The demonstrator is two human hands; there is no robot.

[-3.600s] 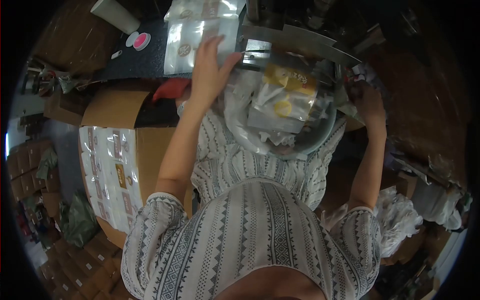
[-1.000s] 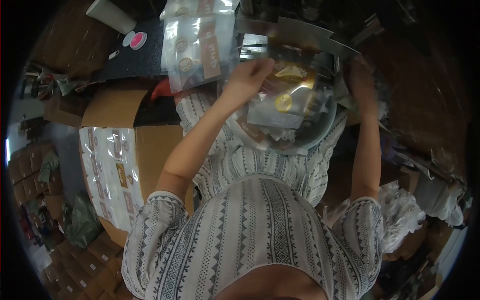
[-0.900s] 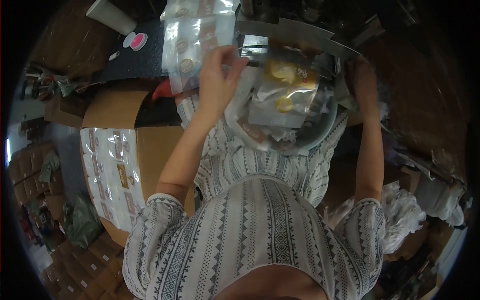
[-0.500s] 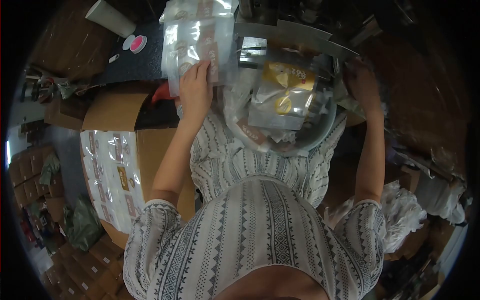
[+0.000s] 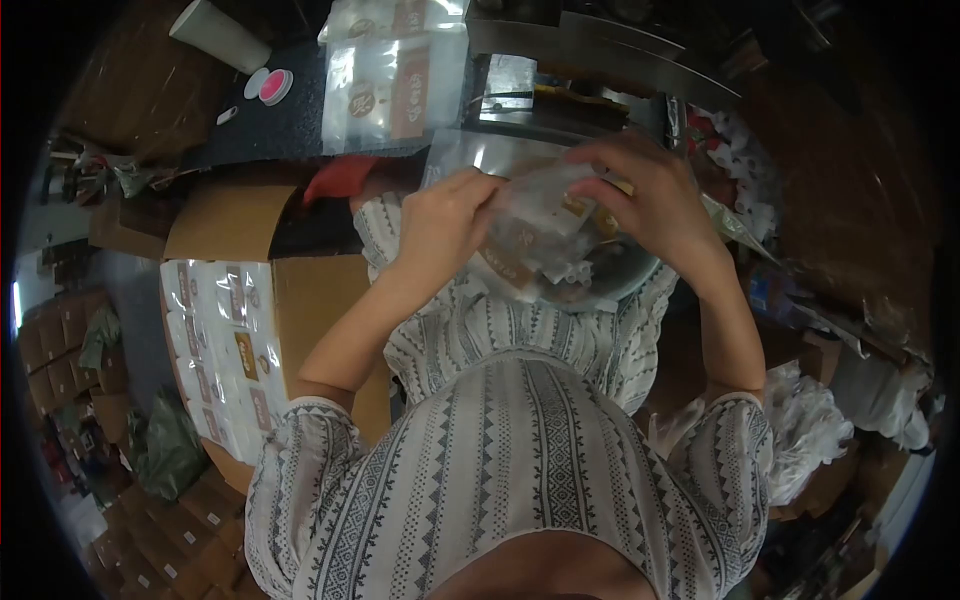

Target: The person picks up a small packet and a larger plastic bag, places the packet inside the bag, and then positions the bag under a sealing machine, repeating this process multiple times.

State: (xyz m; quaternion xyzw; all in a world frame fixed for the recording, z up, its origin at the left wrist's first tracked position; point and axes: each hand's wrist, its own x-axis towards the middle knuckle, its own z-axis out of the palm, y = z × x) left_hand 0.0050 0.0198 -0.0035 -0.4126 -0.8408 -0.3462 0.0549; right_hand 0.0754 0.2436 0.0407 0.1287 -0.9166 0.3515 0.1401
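Note:
Over a round basin on my lap, both hands work at a clear plastic bag, which is blurred by motion. My left hand pinches its left edge, fingers closed. At the bag's right side is my right hand, thumb and index finger apart; whether it touches the plastic is unclear. Crumpled clear plastic and printed pouches fill the basin below. A stack of clear pouches with brown labels lies on the dark table, up and left of my left hand.
An open cardboard box holding rows of packed pouches stands at the left. A white cup and a small pink-filled tub are on the dark table. White crumpled plastic is at the right, with a metal machine edge ahead.
My left hand has left the pouch stack and moved over the basin. My right hand has come in from the right. The gold-printed pouch no longer lies flat in view over the basin.

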